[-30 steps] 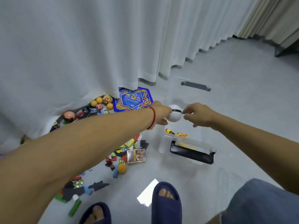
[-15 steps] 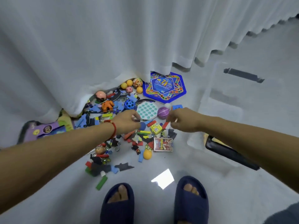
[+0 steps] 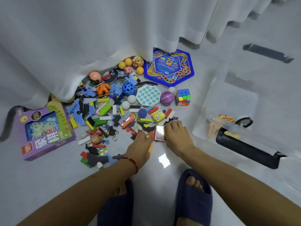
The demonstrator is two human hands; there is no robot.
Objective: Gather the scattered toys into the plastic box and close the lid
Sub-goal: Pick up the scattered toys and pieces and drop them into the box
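Both hands rest low on the floor at the near edge of the scattered toys (image 3: 123, 110). Right hand (image 3: 176, 136) grips a small card box (image 3: 160, 133). Left hand (image 3: 140, 148) lies beside it, grip undeterminable. Plastic box (image 3: 228, 115) stands right, lid off.

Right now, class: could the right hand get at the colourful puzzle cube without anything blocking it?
Probably yes. The right hand rests at the pile's near edge, and only low, flat pieces lie between it and the puzzle cube.
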